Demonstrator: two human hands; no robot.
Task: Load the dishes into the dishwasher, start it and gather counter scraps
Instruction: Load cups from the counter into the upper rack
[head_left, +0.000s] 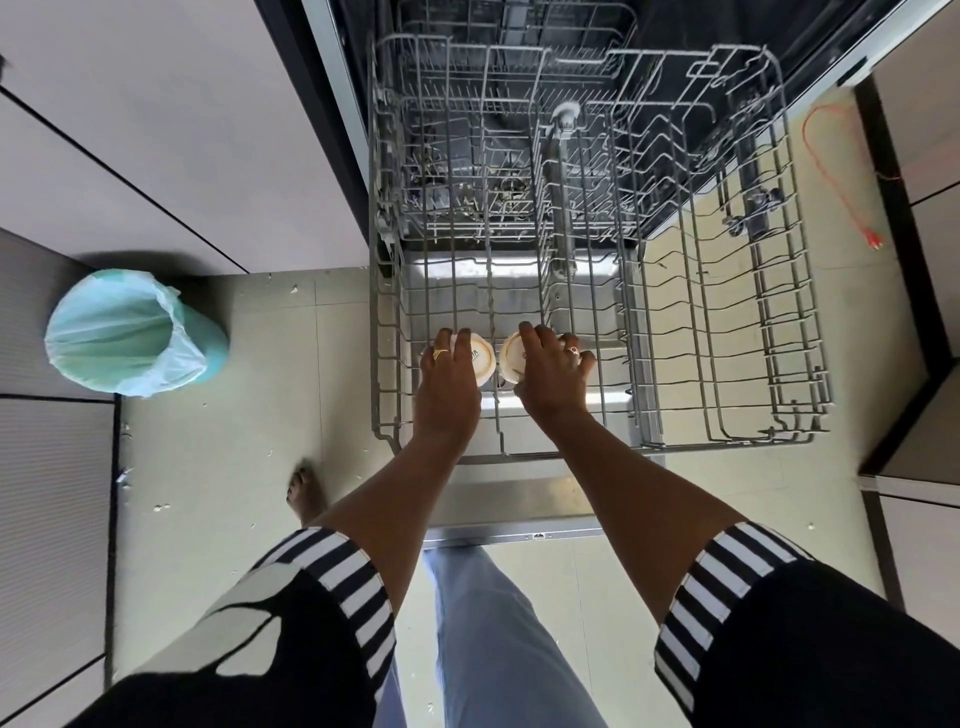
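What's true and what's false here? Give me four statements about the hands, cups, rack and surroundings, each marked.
The left hand holds the left cup and the right hand holds the right cup. True.
The rack is full of plates. False: no plates show in it.
The bin stands on the person's right. False: it stands on their left.
An orange cord lies right of the rack. True.

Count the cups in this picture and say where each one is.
2. One white cup is gripped by the left hand, the other cup by the right hand, side by side over the wire rack. None else shows.
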